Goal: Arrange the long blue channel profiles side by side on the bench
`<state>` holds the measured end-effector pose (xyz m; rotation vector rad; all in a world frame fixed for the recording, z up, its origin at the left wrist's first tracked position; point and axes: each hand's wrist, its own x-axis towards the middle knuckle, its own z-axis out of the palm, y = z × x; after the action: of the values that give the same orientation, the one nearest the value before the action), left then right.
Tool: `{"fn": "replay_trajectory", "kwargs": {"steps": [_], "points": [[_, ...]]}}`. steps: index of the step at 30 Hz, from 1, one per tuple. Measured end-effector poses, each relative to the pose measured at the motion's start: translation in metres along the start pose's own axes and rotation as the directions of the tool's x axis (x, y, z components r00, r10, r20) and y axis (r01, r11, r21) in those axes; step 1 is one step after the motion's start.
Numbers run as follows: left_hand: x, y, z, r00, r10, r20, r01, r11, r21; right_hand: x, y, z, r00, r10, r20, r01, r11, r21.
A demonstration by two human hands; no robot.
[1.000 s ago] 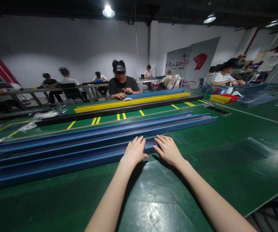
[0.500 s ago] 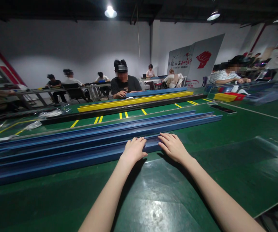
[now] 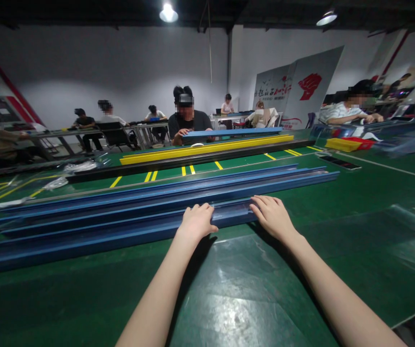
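Across the table in front of me lies a long blue channel strip (image 3: 106, 238) with raised side walls. Over its right part my left hand (image 3: 197, 219) is closed, fingers bent across the far wall and the thumb on the near side. My right hand (image 3: 271, 216) is closed around the strip's right end, which it partly hides. Between the hands a shiny clear surface shows inside the channel; I cannot tell whether it is a separate film. Just beyond lie more blue channel strips (image 3: 265, 185), parallel to the first.
Farther back are a yellow strip (image 3: 207, 150) and a black strip (image 3: 178, 161). A phone (image 3: 340, 162) and yellow tray (image 3: 343, 144) lie at the right, clear sheets (image 3: 381, 226) nearer. Opposite, a person (image 3: 189, 118) handles a blue strip; others sit at tables behind.
My right hand has slid right along the strip, widening the gap between my hands. My left hand has barely moved. The person opposite has raised their blue strip slightly. The view has shifted a little.
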<state>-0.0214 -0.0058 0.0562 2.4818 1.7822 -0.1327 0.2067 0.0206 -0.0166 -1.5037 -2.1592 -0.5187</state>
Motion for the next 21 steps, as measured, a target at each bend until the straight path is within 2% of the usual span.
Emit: {"fn": "replay_trajectory", "kwargs": {"steps": [4, 11, 16, 21], "points": [[-0.001, -0.002, -0.004, 0.999, -0.033, 0.022, 0.033, 0.999, 0.005, -0.001, 0.002, -0.001, 1.000, 0.026, 0.002, -0.026, 1.000, -0.008], [-0.001, -0.010, -0.006, 0.997, -0.065, 0.049, 0.065, 0.998, 0.002, -0.001, -0.006, 0.002, 1.000, -0.007, 0.012, 0.007, 1.000, -0.001], [-0.002, -0.007, -0.005, 0.998, -0.055, 0.005, 0.055, 0.997, 0.048, -0.003, -0.020, 0.005, 0.999, -0.041, 0.035, 0.041, 0.999, 0.003], [0.003, -0.001, 0.000, 0.998, 0.027, -0.059, -0.025, 0.999, 0.042, -0.005, -0.030, 0.007, 0.995, -0.080, 0.057, 0.079, 0.996, 0.031]]}}
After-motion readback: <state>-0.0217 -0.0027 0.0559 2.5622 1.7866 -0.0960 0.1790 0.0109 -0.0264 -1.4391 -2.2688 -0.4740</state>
